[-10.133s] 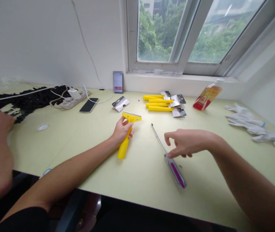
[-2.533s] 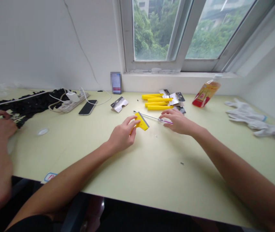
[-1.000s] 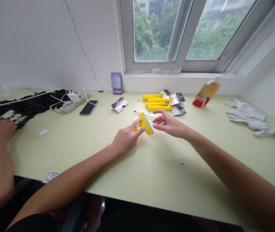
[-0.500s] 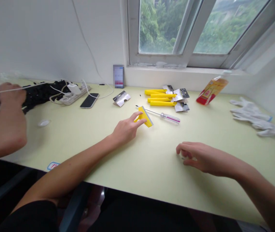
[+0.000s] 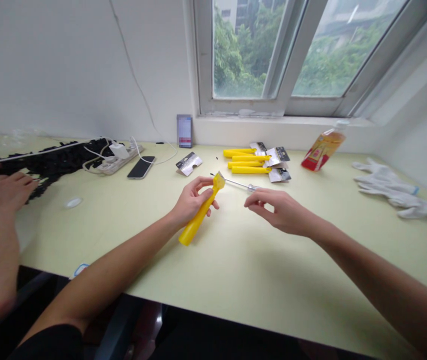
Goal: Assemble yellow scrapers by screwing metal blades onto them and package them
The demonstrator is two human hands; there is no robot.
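Observation:
My left hand (image 5: 194,200) is wrapped round a yellow scraper (image 5: 194,226), whose handle slants down toward me and whose head points up and away. My right hand (image 5: 279,210) hovers to the right of it, thumb and fingers curled together in a pinch; whatever may be between the fingertips is too small to make out. Just behind those fingers lies a screwdriver (image 5: 238,184) on the table; its shaft and the start of its clear handle show, and my right hand covers the rest.
Several yellow-handled tools (image 5: 251,170) with card tags lie below the window. Nearby are a loose card (image 5: 188,163), a bottle (image 5: 322,150), white gloves (image 5: 389,187), a phone (image 5: 141,167), an upright phone (image 5: 184,131) and a power strip (image 5: 118,161). Another person's hand (image 5: 5,192) works at the left.
My left hand has turned the scraper so its handle now shows toward me. My right hand has moved left and away from me, up to the screwdriver. The other person's arm has shifted.

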